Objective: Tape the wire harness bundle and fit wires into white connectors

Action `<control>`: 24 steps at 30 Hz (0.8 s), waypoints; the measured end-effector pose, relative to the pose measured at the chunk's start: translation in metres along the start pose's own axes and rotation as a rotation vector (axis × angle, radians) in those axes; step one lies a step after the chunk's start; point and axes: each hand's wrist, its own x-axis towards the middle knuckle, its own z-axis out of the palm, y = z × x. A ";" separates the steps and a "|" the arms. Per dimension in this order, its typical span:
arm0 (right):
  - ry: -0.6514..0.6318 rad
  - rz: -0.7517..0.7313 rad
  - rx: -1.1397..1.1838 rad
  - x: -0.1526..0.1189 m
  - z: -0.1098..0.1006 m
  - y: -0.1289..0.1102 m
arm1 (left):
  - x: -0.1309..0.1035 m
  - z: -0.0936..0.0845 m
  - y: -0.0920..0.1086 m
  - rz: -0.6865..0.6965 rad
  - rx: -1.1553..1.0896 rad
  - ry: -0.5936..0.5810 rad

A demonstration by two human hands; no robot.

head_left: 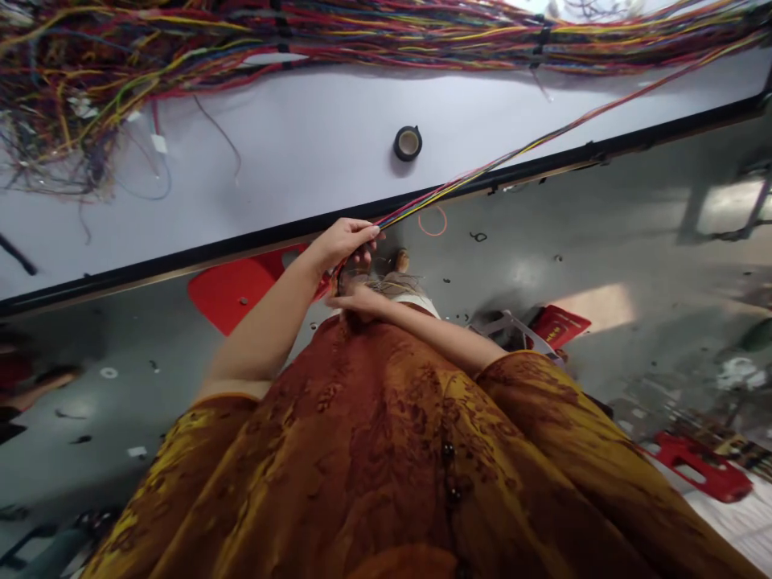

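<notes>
1. Two bare hands work close together: the left hand (350,240) farther forward, just past the table edge (265,235), and the right hand (360,299) nearer the body.
2. One slim strand of wires (464,183), with red, yellow, blue and dark colours in it, is pinched between the thumb and fingers of the left hand. From there it slants away to the right, over the table edge, towards the far right of the thick wire bundle (410,36).
3. Some wire also hangs below the left hand, beside the right hand, whose fingers are curled and blurred; whether they grip it, I cannot tell.
4. One roll of black tape (408,143) sits on the white tabletop (301,145), ahead and to the right of the left hand.
5. Beyond both hands, dark bands wrap the bundle; its loose, tangled end lies ahead and to the left.
</notes>
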 end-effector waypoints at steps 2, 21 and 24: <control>0.027 -0.019 0.016 -0.014 -0.037 -0.022 | -0.014 -0.003 0.003 0.007 0.084 0.011; 0.389 -0.281 0.273 -0.037 -0.080 -0.055 | -0.024 -0.007 0.012 0.067 0.228 0.091; 0.281 -0.244 0.186 -0.028 -0.058 -0.040 | -0.034 -0.026 0.003 0.069 0.279 0.077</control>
